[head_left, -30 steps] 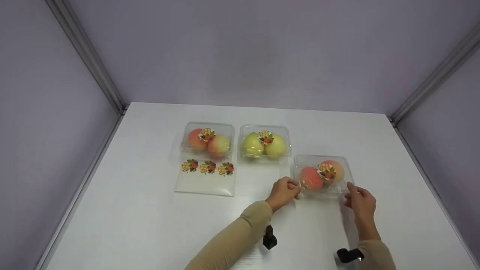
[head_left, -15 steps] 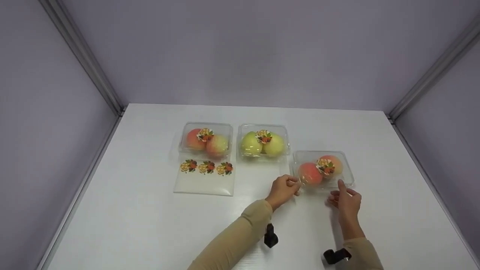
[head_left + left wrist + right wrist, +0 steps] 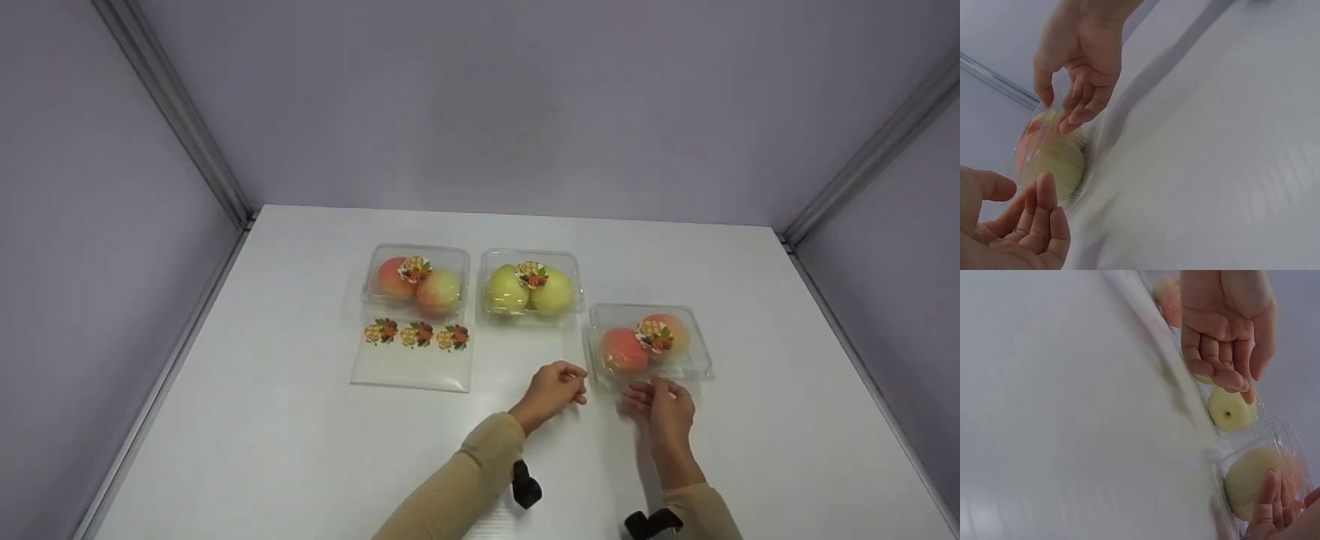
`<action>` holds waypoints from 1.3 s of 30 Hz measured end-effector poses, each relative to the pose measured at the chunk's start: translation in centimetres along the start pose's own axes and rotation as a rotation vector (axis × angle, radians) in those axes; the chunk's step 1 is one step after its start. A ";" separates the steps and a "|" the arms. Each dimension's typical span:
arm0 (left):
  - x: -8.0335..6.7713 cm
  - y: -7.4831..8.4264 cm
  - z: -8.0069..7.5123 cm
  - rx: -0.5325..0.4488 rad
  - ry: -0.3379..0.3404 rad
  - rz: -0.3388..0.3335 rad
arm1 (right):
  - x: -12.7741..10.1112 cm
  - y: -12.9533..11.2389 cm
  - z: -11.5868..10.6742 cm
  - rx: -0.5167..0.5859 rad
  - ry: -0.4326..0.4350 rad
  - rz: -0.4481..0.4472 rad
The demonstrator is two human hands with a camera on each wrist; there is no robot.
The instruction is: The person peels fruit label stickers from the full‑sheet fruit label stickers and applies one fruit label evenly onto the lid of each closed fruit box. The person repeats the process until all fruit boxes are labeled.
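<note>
Now at the near edge of the right box (image 3: 649, 343), on the bench (image 3: 300, 450) at the end of the row. Left hand (image 3: 553, 388) just beside its left corner, grip released, fingers loosely curled, holding nothing. Right hand (image 3: 663, 409) at its front edge, grip likewise released; contact with the plastic hard to tell. Farther left: green-fruit box (image 3: 529, 289), red-fruit box (image 3: 416, 278), sticker sheet (image 3: 413, 353).
</note>
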State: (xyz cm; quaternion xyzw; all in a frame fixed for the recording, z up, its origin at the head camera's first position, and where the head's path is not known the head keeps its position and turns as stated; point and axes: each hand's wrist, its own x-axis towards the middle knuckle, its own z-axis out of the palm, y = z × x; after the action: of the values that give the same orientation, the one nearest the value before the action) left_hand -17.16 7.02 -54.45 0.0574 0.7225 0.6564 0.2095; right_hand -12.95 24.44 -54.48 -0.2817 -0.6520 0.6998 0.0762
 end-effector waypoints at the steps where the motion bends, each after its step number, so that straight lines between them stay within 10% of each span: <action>1: -0.2 -0.1 -0.1 -0.016 -0.001 -0.002 | 0.0 0.0 0.1 0.010 0.005 0.000; 39: -5.8 -3.4 -4.3 -0.112 0.069 0.020 | 3.2 -4.0 1.7 0.170 -0.091 0.122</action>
State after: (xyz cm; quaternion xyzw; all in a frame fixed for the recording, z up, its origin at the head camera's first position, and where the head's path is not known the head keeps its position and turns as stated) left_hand -12.91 0.55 -56.22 0.0301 0.6907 0.6997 0.1805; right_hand -17.54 25.05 -51.58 -0.2816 -0.5746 0.7680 0.0274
